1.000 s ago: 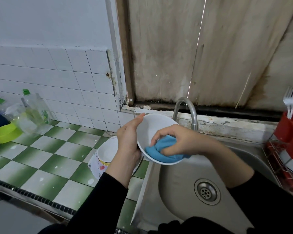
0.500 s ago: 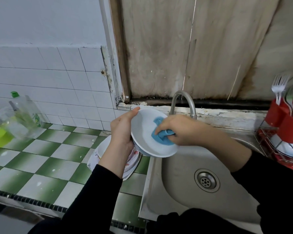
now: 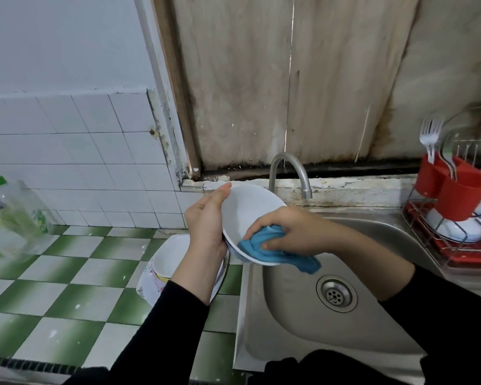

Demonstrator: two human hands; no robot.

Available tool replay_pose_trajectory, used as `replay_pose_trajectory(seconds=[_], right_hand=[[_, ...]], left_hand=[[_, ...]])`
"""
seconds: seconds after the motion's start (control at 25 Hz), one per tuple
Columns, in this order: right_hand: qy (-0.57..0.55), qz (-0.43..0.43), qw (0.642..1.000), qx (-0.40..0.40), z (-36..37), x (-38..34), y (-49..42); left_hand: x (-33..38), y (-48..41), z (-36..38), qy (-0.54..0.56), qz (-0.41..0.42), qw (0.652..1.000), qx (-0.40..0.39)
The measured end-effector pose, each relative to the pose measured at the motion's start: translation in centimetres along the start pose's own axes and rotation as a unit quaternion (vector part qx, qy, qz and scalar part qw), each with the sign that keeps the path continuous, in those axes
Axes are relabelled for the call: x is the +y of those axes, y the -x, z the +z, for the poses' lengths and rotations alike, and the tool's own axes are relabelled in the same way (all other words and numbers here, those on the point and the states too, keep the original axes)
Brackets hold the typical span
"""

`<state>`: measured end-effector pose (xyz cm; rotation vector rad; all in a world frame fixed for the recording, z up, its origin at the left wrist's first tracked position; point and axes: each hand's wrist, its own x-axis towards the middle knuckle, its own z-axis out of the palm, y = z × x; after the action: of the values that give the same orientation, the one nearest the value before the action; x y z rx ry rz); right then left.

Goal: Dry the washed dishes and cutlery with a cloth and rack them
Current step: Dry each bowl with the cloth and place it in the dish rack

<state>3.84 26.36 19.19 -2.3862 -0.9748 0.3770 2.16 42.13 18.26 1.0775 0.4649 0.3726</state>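
My left hand (image 3: 206, 226) grips a white bowl (image 3: 246, 209) by its left rim and holds it tilted over the sink's left edge. Inside the bowl's lower part, my right hand (image 3: 286, 232) presses a bunched blue cloth (image 3: 264, 245); a tail of the cloth hangs over the rim. Below my left wrist a stack of washed bowls and plates (image 3: 167, 259) sits on the green and white tiled counter. A wire dish rack (image 3: 461, 245) at the far right holds white dishes and a red cutlery holder (image 3: 453, 190) with forks (image 3: 431, 134).
A steel sink (image 3: 331, 315) with a drain lies under the bowl, and a curved tap (image 3: 289, 173) stands just behind it. A clear bottle of green liquid (image 3: 17, 215) stands on the counter at the far left. White wall tiles back the counter.
My right hand has slid the cloth from the middle of the bowl down to its lower rim. The bowl stays tilted in my left hand.
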Motion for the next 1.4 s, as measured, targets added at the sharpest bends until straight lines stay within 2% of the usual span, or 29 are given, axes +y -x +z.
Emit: replay_pose_trajectory(seconds=[0.12, 0.24, 0.32, 0.44, 0.52, 0.72, 0.8, 0.92, 1.0, 1.08, 1.24, 1.4], right_hand=[[-0.238, 0.009, 0.971, 0.023, -1.4, 0.7, 2.9], [-0.353, -0.009, 0.931, 0.090, -2.8, 2.4, 6.5], [-0.395, 0.015, 0.904, 0.161, -3.5, 3.9, 9.0], [-0.346, 0.062, 0.883, 0.311, -3.8, 6.3, 12.7], [-0.279, 0.063, 0.886, 0.366, -3.6, 7.8, 15.6], [-0.071, 0.018, 0.935, 0.347, -2.9, 11.5, 23.9], [-0.003, 0.036, 0.929, 0.368, -2.7, 13.3, 27.2], [0.042, 0.046, 0.900, 0.431, -3.3, 15.1, 32.2], [0.029, 0.059, 0.888, 0.456, -3.8, 16.3, 35.2], [-0.046, 0.075, 0.873, 0.479, -4.2, 17.5, 38.0], [-0.188, 0.099, 0.819, 0.533, -5.1, 19.6, 42.7], [-0.281, 0.118, 0.755, 0.581, -6.4, 21.4, 45.5]], left_hand=[[-0.9, 0.7, 1.0, 0.015, -0.018, 1.000, 0.020], [-1.6, 1.4, 2.2, 0.052, -0.018, 0.997, 0.062], [-2.0, 2.5, 3.5, 0.079, -0.014, 0.994, 0.072], [-2.8, 4.7, 5.7, 0.107, -0.040, 0.992, 0.061], [-3.7, 6.4, 7.7, 0.109, -0.089, 0.990, 0.027], [-6.2, 13.1, 14.3, 0.038, -0.212, 0.969, -0.122], [-7.7, 15.9, 16.7, -0.005, -0.239, 0.958, -0.159], [-10.5, 20.0, 20.3, -0.052, -0.257, 0.939, -0.222], [-12.6, 22.3, 22.5, -0.064, -0.246, 0.936, -0.245], [-14.2, 24.8, 24.4, -0.074, -0.210, 0.938, -0.264], [-17.3, 28.5, 27.5, -0.113, -0.057, 0.925, -0.359], [-20.6, 27.9, 30.6, -0.163, 0.039, 0.848, -0.503]])
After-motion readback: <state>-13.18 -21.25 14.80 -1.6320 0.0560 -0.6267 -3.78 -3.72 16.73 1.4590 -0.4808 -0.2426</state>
